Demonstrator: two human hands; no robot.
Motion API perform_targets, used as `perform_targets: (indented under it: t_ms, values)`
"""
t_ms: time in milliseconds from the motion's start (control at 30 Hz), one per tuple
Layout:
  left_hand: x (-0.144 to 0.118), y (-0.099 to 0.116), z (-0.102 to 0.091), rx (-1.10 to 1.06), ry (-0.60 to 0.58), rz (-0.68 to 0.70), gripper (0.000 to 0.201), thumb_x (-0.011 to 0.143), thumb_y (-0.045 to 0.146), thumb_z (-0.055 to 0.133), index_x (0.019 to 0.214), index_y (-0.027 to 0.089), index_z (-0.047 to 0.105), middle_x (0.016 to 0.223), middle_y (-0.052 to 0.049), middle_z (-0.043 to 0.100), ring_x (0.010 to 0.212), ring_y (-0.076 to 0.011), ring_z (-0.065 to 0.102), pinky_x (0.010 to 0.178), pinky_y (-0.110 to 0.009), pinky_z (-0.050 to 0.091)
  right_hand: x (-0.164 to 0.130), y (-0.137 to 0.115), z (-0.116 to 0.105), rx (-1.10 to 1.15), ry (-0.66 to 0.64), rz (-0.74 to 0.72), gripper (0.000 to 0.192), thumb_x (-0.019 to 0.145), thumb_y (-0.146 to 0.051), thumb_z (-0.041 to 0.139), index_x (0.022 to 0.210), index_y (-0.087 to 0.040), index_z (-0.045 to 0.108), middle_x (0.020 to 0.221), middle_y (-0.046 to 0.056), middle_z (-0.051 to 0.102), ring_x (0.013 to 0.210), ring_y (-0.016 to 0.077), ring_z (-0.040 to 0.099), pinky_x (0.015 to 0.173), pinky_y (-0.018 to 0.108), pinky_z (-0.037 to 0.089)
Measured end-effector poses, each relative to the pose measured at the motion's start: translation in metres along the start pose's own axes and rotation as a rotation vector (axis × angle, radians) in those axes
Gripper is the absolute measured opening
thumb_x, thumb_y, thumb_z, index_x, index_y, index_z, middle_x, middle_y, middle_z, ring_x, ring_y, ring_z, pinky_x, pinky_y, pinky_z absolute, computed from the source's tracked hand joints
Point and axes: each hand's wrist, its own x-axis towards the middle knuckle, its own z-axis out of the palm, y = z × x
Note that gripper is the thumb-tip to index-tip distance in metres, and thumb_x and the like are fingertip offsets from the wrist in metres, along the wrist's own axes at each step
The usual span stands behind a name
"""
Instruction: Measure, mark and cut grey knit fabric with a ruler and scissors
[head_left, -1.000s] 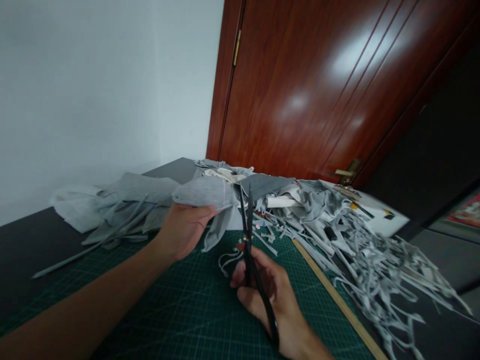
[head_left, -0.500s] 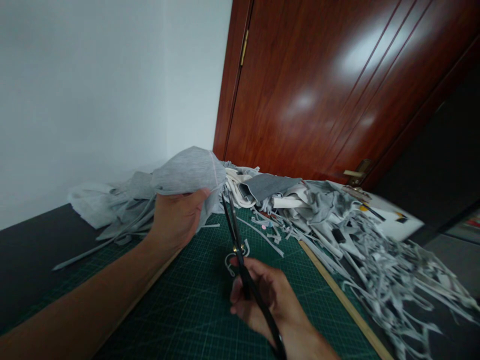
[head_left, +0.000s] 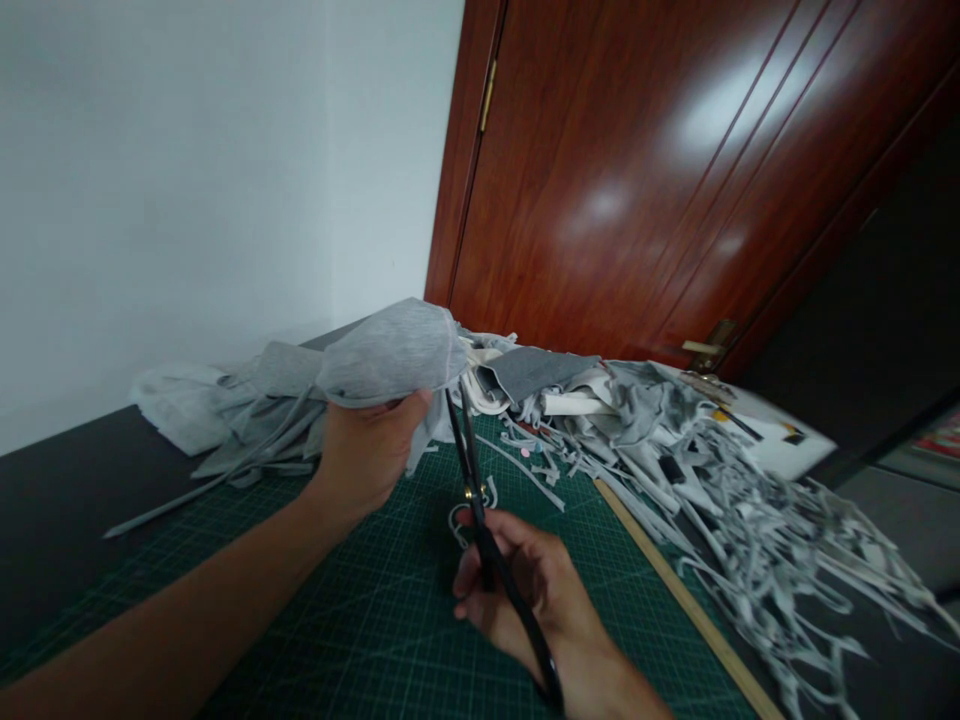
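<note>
Easing grey cloth [head_left: 394, 352] rightward mid-frame, gripped in left hand [head_left: 365, 450], towards scissors [head_left: 475, 494] clasped in right hand [head_left: 556, 590] — perhaps touching, within blade reach.

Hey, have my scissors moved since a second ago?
Yes, leftward in view: the scissors pointed well right of the lower end of the door frame; now they point nearly beneath it.

The left forearm [head_left: 217, 600] is bare, tapering to the wrist [head_left: 326, 505] — fingers [head_left: 517, 530] bare too.
</note>
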Motion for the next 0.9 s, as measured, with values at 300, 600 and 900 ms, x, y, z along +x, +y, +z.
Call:
perform_targets:
  t_ms: [300, 600, 900]
  values:
    - [-0.007, 0.014, 0.017, -0.118, -0.016, 0.026, 0.055, 0.059, 0.014, 0.089, 0.111, 0.026, 0.078, 0.103, -0.001, 0.085, 0.107, -0.0276, 0.077, 0.114, -0.046, 0.051, 0.0, -0.02, 0.002, -0.028, -0.05, 0.021, 0.06, 0.067, -0.017, 0.091, 0.125, -0.02, 0.074, 0.081, -0.004, 0.074, 0.069, 0.0137, 0.067, 0.068, 0.026, 0.054]
    - [-0.015, 0.011, 0.019, -0.185, 0.009, -0.043, 0.055, 0.056, 0.007, 0.091, 0.107, 0.024, 0.079, 0.096, -0.001, 0.084, 0.11, -0.0251, 0.076, 0.117, -0.043, 0.05, -0.001, -0.006, 0.002, -0.046, -0.035, -0.065, 0.056, 0.078, -0.038, 0.09, 0.13, -0.023, 0.075, 0.086, -0.002, 0.07, 0.074, 0.0162, 0.064, 0.07, 0.029, 0.056]
    - [-0.017, 0.009, 0.02, -0.226, 0.015, -0.087, 0.053, 0.057, 0.007, 0.093, 0.105, 0.024, 0.08, 0.101, 0.0, 0.085, 0.106, -0.0237, 0.076, 0.109, -0.041, 0.054, -0.002, -0.022, 0.008, -0.022, 0.0, -0.043, 0.054, 0.068, -0.023, 0.091, 0.12, -0.021, 0.077, 0.08, -0.003, 0.072, 0.072, 0.0166, 0.065, 0.069, 0.029, 0.059]
